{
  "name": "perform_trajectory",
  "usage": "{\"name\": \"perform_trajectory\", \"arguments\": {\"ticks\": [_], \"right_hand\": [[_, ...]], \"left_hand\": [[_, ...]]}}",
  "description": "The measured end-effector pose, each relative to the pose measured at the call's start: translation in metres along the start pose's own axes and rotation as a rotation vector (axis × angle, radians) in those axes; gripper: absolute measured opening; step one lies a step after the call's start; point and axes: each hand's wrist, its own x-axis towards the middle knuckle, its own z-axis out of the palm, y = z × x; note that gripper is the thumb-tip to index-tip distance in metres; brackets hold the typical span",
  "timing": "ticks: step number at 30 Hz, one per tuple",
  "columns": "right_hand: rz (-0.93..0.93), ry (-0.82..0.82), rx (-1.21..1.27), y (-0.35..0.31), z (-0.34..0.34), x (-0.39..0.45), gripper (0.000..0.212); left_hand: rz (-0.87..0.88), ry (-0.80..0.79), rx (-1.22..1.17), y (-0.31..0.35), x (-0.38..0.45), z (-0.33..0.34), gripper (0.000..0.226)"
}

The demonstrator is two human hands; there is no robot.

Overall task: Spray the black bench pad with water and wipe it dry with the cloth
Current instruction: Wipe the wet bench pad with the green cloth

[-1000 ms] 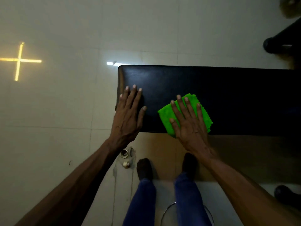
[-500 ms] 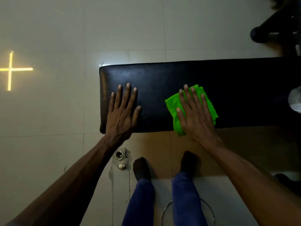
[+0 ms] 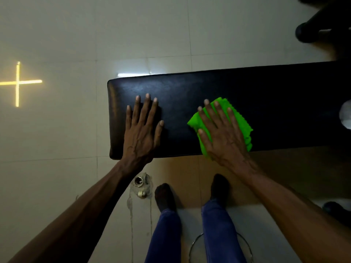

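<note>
The black bench pad (image 3: 275, 103) stretches from centre left to the right edge of the head view. My left hand (image 3: 142, 130) lies flat on its left end, fingers spread, holding nothing. A bright green cloth (image 3: 240, 120) lies bunched on the pad near its front edge. My right hand (image 3: 222, 133) presses flat on top of the cloth, covering most of it. A pale rounded object (image 3: 345, 114), possibly the spray bottle, shows at the right edge over the pad; it is cut off.
Pale floor tiles surround the bench. A small brass floor fitting (image 3: 140, 186) sits below the pad's left end, beside my feet (image 3: 165, 196). A metal ring (image 3: 220, 249) lies near my legs. Dark equipment (image 3: 322, 29) stands at the top right. A yellow light cross (image 3: 18, 83) glows at left.
My right hand has slid the green cloth to the right along the pad. The left hand has stayed flat near the pad's left end. The view shifted so more of the pad's left end shows.
</note>
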Motion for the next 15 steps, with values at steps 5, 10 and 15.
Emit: {"name": "perform_trajectory", "arguments": {"ticks": [5,10,15], "right_hand": [[0.319,0.092,0.03,-0.03,0.003,0.056,0.063],[0.007,0.03,0.087,-0.056,0.01,0.014,0.06],[-0.01,-0.018,0.012,0.015,-0.005,-0.011,0.06]], "left_hand": [[0.013,0.001,0.146,0.017,0.007,0.023,0.062],[0.075,-0.04,0.156,0.01,0.006,0.018,0.064],[0.058,-0.086,0.093,0.014,0.013,0.005,0.065]]}}
